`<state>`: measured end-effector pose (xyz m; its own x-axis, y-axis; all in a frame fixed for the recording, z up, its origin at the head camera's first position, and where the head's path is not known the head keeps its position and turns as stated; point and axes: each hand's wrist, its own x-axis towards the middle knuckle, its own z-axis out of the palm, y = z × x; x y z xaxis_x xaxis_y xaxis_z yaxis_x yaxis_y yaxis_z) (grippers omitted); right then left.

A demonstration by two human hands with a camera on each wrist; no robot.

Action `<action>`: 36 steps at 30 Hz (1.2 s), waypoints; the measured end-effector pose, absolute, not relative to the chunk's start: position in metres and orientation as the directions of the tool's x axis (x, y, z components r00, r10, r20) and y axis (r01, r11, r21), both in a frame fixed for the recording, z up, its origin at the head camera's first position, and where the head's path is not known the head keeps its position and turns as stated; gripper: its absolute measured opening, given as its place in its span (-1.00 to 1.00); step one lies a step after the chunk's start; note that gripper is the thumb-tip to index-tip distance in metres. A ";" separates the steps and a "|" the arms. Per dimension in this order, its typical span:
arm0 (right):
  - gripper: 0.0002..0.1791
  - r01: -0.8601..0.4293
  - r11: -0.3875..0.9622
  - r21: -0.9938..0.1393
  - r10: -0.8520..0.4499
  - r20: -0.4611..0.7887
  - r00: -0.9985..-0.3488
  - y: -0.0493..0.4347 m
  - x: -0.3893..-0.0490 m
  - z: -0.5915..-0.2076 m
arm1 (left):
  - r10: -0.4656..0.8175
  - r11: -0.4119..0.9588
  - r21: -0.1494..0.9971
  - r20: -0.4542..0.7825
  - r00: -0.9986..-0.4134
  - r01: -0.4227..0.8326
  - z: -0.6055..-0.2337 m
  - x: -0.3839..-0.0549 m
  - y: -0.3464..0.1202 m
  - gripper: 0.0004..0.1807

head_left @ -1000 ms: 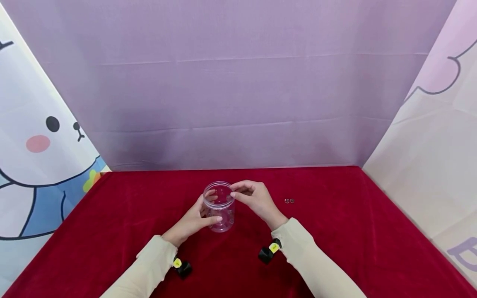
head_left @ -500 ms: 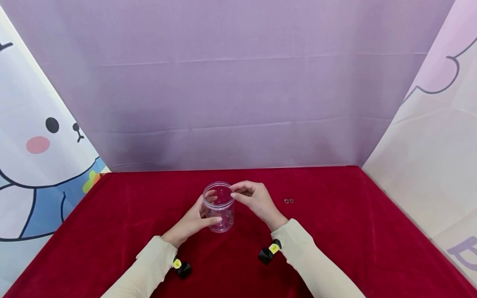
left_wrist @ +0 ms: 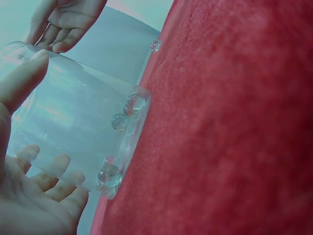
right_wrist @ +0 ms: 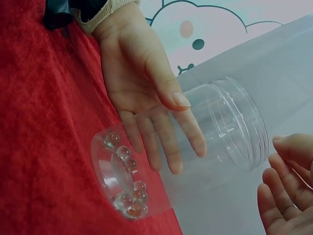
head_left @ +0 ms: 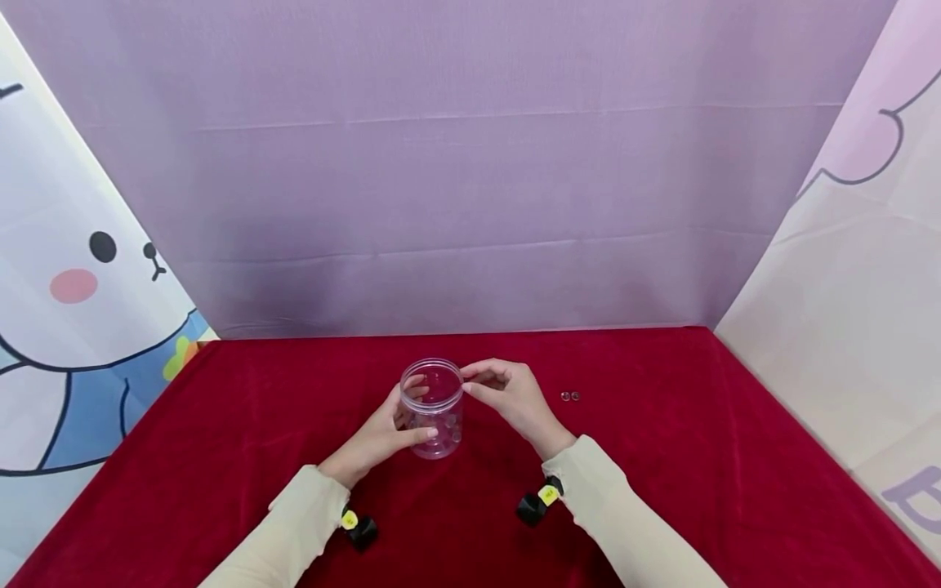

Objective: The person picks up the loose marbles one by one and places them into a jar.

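Observation:
My left hand (head_left: 382, 433) grips a clear plastic jar (right_wrist: 195, 117) round its side, thumb on the near side and fingers behind. The jar stands upright on the red cloth, its threaded mouth uncovered. Several clear glass marbles (left_wrist: 135, 102) of different sizes lie at the bottom inside. Just right of the jar's rim is my right hand (head_left: 510, 396), thumb and forefinger slightly apart and the other fingers loosely curled. Nothing shows between its fingertips in the right wrist view. To the right of that hand, two small marbles (head_left: 570, 396) lie side by side on the cloth.
Red velvet cloth (head_left: 662, 457) covers the table. A purple curtain (head_left: 470, 163) hangs along the back edge, with printed cartoon panels at the left and right. A black wrist camera (head_left: 532, 508) hangs by the right cuff, another by the left.
My right hand has drawn slightly to the right, its fingertips moving back from over the jar's rim. The left hand and the jar stay in place.

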<state>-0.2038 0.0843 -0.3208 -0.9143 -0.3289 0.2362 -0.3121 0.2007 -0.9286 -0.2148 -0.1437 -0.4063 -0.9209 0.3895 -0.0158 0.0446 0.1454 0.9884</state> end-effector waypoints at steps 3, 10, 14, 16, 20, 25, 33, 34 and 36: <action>-0.73 -0.301 0.217 -0.929 -0.311 0.226 -0.923 0.087 -0.203 -0.322 | 0.391 0.142 0.988 -0.007 -0.920 0.053 -0.407 -0.215 -0.144 -0.11; -0.75 -0.286 0.270 -0.919 -0.288 0.207 -0.935 0.093 -0.203 -0.324 | 0.396 0.143 0.988 -0.003 -0.918 0.059 -0.408 -0.216 -0.145 -0.10; -0.77 -0.270 0.298 -0.916 -0.270 0.191 -0.944 0.097 -0.203 -0.326 | 0.397 0.145 0.987 0.000 -0.918 0.062 -0.408 -0.216 -0.145 -0.10; -0.77 -0.260 0.306 -0.916 -0.261 0.182 -0.948 0.101 -0.205 -0.329 | 0.396 0.146 0.987 -0.001 -0.918 0.062 -0.408 -0.216 -0.145 -0.10; -0.77 -0.238 0.307 -0.921 -0.246 0.165 -0.955 0.110 -0.217 -0.346 | 0.395 0.147 0.987 -0.002 -0.919 0.061 -0.407 -0.216 -0.145 -0.11; -0.76 -0.235 0.311 -0.921 -0.242 0.163 -0.957 0.122 -0.226 -0.362 | 0.396 0.151 0.987 -0.003 -0.918 0.062 -0.406 -0.215 -0.144 -0.11; -0.77 -0.248 0.326 -0.913 -0.230 0.177 -0.957 0.140 -0.228 -0.371 | 0.407 0.137 0.987 0.017 -0.913 0.080 -0.407 -0.216 -0.145 -0.10; -0.77 -0.244 0.332 -0.911 -0.226 0.174 -0.958 0.142 -0.228 -0.372 | 0.407 0.136 0.988 0.017 -0.913 0.079 -0.407 -0.216 -0.145 -0.11; -0.77 -0.237 0.338 -0.911 -0.215 0.171 -0.962 0.146 -0.229 -0.373 | 0.408 0.135 0.988 0.015 -0.913 0.077 -0.408 -0.216 -0.144 -0.11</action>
<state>-0.2287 0.1465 -0.3729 -0.9617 -0.2145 0.1708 -0.2371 0.3377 -0.9109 -0.2161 -0.1445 -0.4078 -0.9130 0.4078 0.0153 0.0768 0.1349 0.9879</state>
